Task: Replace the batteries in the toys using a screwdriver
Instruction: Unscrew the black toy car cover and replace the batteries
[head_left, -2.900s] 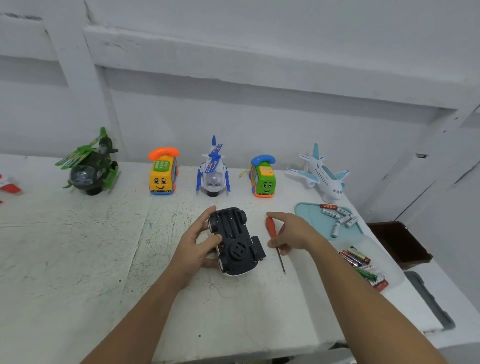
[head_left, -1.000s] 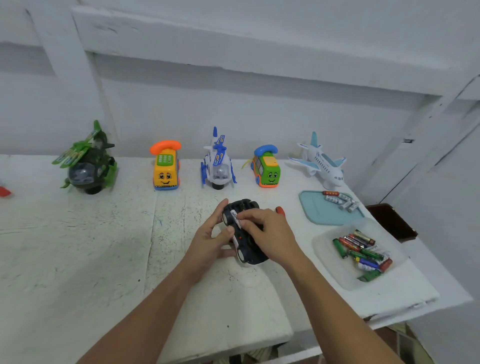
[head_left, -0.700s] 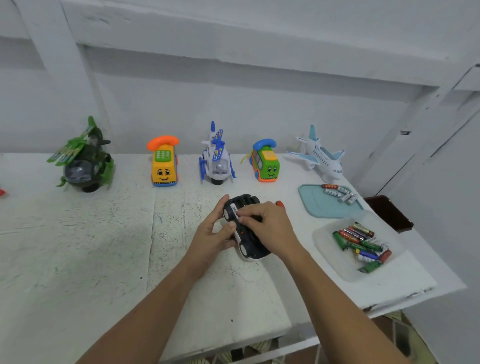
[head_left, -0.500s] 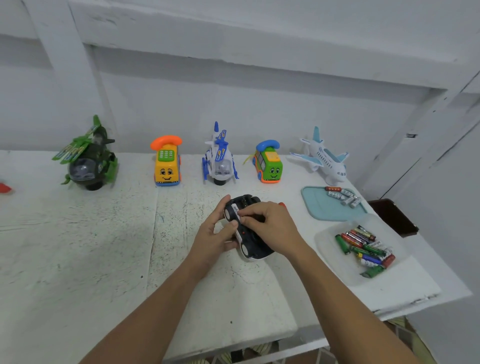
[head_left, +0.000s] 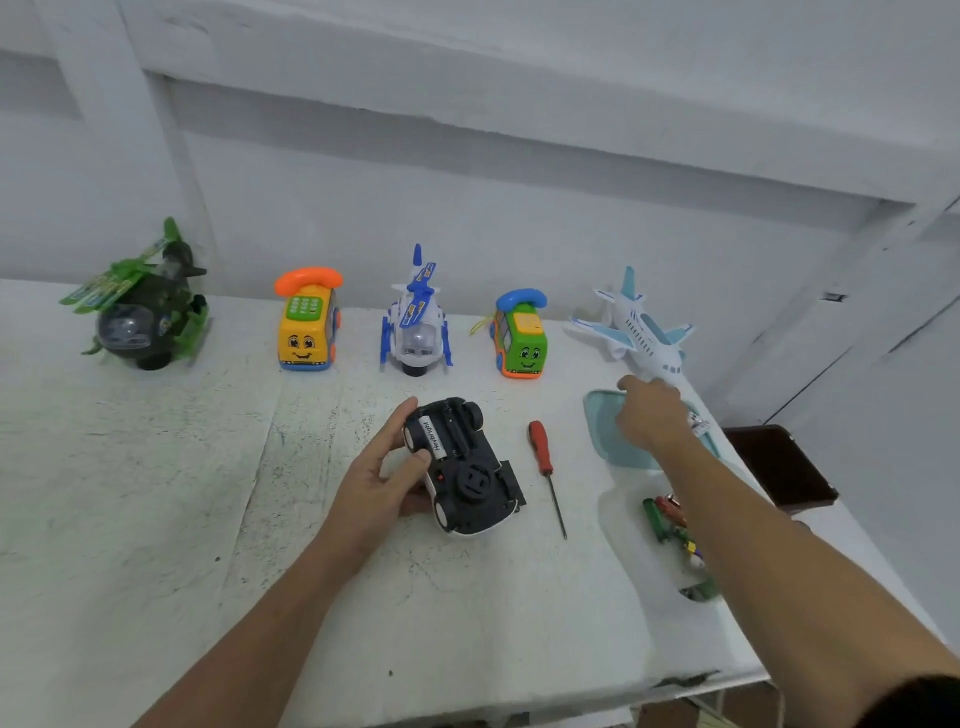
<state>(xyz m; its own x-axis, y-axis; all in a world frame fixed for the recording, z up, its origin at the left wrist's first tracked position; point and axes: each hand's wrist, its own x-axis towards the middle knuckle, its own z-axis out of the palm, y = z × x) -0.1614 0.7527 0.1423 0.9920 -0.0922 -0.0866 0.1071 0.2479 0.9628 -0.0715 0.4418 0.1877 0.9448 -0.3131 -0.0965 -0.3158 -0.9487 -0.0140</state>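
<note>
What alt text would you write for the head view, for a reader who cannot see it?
A person's left hand grips an upturned black toy car on a table, while the right hand reaches over a blue tray. A red screwdriver lies between them; a row of toys lines the wall.

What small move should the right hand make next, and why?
Probably pinch one battery off the teal tray and carry it to the toy car. The right hand hovers over that tray; the left hand holds the car underside up, its compartment open with one white cell showing. The screwdriver lies idle beside it.
</note>
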